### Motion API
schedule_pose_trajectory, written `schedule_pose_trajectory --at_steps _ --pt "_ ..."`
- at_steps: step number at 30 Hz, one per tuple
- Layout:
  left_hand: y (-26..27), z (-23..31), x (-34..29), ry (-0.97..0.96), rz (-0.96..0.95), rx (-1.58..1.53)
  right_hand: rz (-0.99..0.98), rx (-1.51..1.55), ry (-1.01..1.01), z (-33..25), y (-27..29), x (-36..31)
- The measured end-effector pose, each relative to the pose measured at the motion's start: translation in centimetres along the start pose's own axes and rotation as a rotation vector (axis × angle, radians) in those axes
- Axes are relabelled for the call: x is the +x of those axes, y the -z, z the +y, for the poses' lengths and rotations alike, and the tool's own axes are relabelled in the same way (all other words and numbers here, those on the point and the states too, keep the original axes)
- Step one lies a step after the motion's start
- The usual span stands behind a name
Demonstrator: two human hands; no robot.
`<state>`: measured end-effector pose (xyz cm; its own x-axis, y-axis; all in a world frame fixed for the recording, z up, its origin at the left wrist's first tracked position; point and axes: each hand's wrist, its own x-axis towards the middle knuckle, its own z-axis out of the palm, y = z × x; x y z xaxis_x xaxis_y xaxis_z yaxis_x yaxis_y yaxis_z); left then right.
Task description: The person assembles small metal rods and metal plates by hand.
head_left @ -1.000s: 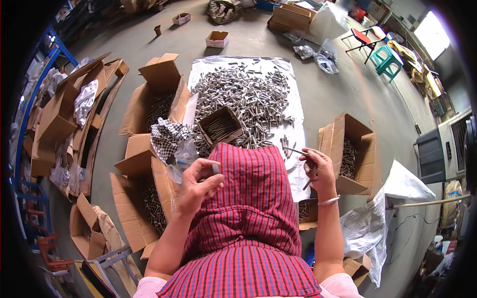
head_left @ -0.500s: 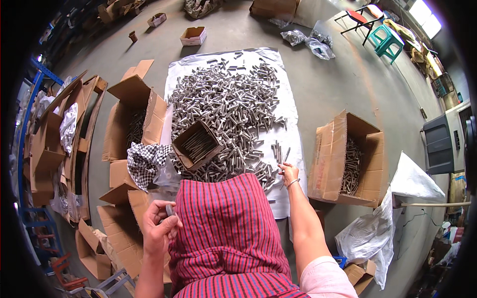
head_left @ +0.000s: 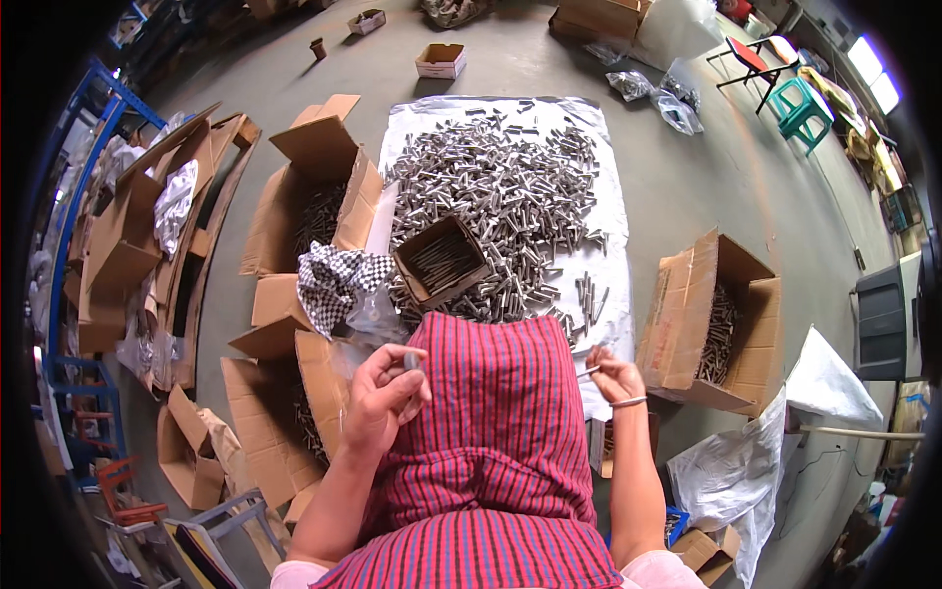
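My left hand (head_left: 386, 393) is raised over the left of my lap, its thumb and fingers pinching a small grey metal cylinder (head_left: 411, 362). To the right of my lap, my right hand (head_left: 616, 377) is closed on a thin metal rod (head_left: 588, 371) that points left. Ahead of my knees, a broad heap of short metal pieces (head_left: 491, 182) covers a white sheet (head_left: 610, 211). A small open cardboard box (head_left: 473, 285) with many thin rods inside sits on the heap's near side. Several metal pieces (head_left: 588, 297) lie side by side near the sheet's right edge.
Large open cartons with metal pieces stand at the left (head_left: 270, 221) and right (head_left: 672, 319). A checkered cloth (head_left: 339, 278) drapes near the left cartons. White plastic sheeting (head_left: 731, 466) lies at the right. Farther off are a green stool (head_left: 802, 110) and a red folding chair (head_left: 748, 56).
My right hand has drawn back from beside the loose pieces on the sheet toward my lap. My left hand has come up and inward, still holding the cylinder. The whole view has shifted.
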<state>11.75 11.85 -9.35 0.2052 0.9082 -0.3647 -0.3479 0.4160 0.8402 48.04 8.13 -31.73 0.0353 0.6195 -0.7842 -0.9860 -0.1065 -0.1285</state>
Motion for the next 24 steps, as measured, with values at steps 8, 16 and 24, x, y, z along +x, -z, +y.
schedule_pose_trajectory --at_steps 8,16,24 --pt "5.4 3.2 -12.5 -0.178 -0.074 0.567 -0.602 -0.359 0.127 12.8 -12.2 -21.7" --pt "10.3 8.4 -21.0 -0.036 -0.204 0.044 -0.611 -0.817 0.407 26.7 -15.8 -34.4" --pt "11.5 10.2 -24.3 -0.029 -0.273 0.063 -0.694 -0.688 0.509 31.6 -15.2 -38.7"
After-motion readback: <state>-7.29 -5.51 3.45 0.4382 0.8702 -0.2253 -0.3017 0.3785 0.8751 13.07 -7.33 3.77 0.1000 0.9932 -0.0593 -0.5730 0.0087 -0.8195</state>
